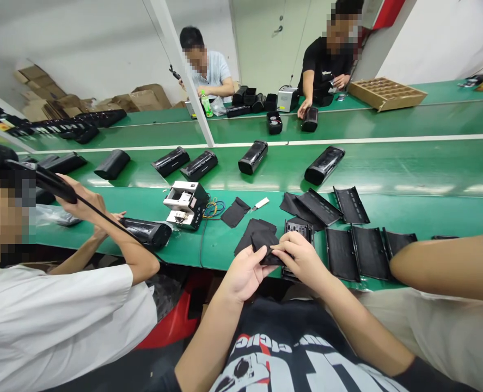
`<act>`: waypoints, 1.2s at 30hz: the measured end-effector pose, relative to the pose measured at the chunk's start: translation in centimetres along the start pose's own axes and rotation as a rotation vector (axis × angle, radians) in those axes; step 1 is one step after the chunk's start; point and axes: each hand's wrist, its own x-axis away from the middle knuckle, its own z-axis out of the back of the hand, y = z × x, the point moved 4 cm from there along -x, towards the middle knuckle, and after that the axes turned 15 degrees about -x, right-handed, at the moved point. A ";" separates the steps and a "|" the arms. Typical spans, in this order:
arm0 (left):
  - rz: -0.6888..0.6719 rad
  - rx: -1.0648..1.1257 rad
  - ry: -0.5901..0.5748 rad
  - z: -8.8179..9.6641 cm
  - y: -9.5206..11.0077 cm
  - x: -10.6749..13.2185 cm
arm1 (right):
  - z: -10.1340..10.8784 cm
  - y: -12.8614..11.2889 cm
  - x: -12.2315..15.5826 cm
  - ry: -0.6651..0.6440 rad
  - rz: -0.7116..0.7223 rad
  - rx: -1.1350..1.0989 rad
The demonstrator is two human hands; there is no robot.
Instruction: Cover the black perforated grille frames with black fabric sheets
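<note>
Between my two hands is a thin black sheet (pixel 264 239), pinched by the fingers of both. My left hand (pixel 246 268) grips its lower left part with the thumb on top. From the right, my right hand (pixel 302 256) pinches its edge. Behind my right hand stands a black slotted plastic housing (pixel 299 227), partly covered by that hand. More thin black sheets (pixel 249 233) lie just left of it on the green table. To the right, several curved black panels (pixel 339 253) lie in a row, with others (pixel 321 207) stacked farther back.
A small white-and-black machine (pixel 187 204) with cables stands left of the sheets, near a white-handled tool (pixel 261 204). Black cases (pixel 325 165) lie along the green conveyor (pixel 408 163). A co-worker's arms (pixel 122 231) are close on the left, another's arm (pixel 445 267) on the right.
</note>
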 end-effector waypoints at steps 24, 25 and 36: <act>0.130 -0.061 0.336 10.7 -3.5 -7.5 | 5.4 17.0 4.6 1.259 -0.622 -1.219; 0.149 -0.082 0.396 11.7 -4.2 -8.2 | 5.2 17.7 4.9 1.283 -0.649 -1.249; 0.216 -0.457 0.671 16.7 -5.9 -10.7 | 5.0 19.8 5.6 1.150 -0.750 -1.440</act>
